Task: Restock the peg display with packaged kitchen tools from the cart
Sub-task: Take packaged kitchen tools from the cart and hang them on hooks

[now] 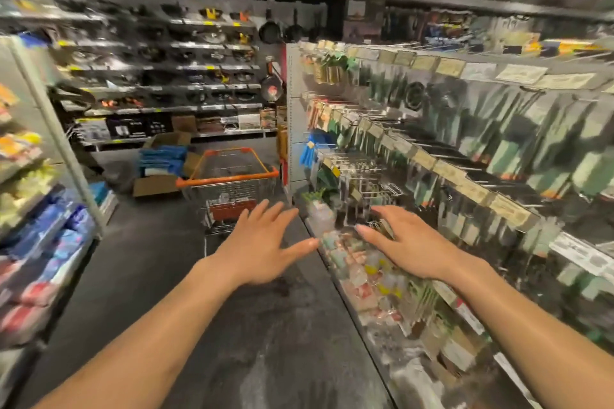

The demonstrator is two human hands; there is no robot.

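Note:
A wire shopping cart with an orange rim stands in the aisle ahead, with packaged items lying low inside it. The peg display runs along the right side, hung with rows of packaged kitchen tools on green cards. My left hand reaches forward with its fingers spread, holding nothing, just short of the cart. My right hand is also spread and empty, hovering in front of the lower pegs. The whole view is blurred by motion.
A low shelf of small packets runs under the pegs on the right. Shelves of bagged goods line the left side. Cardboard boxes sit on the floor beyond the cart. Pans fill the far wall shelving.

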